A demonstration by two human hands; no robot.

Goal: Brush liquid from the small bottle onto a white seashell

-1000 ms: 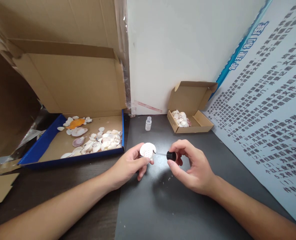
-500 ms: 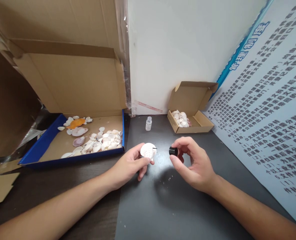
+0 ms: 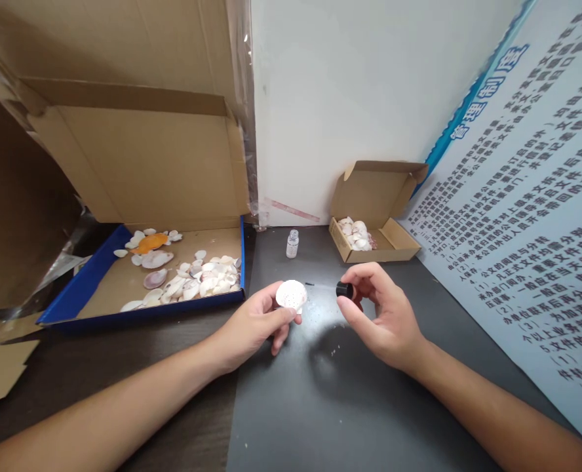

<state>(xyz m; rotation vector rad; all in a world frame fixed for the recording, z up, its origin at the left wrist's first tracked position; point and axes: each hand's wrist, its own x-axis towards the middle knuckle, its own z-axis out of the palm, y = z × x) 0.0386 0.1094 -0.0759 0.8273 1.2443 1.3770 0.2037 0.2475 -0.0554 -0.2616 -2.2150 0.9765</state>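
Observation:
My left hand [image 3: 261,318] pinches a white scallop shell [image 3: 291,295] between thumb and fingers, its face dotted with small dark specks. Across from it, my right hand [image 3: 382,314] grips a black bottle cap [image 3: 344,290] by thumb and fingertips. A short dark brush tip [image 3: 309,284] shows between shell and cap, apart from the shell's edge; the stem joining it to the cap is too faint to make out. Behind both hands stands a small clear glass bottle [image 3: 292,246], upright and uncapped.
To the left, an open blue-edged cardboard box [image 3: 173,308] holds several loose shells [image 3: 217,275] and an orange shell [image 3: 152,242]. A smaller open cardboard box [image 3: 394,246] with white shells [image 3: 356,233] sits at the back right. White crumbs dot the dark mat [image 3: 291,419].
My right hand has moved slightly right and up with the cap. The brush tip has come away from the shell's right edge. My left hand and the shell have barely moved.

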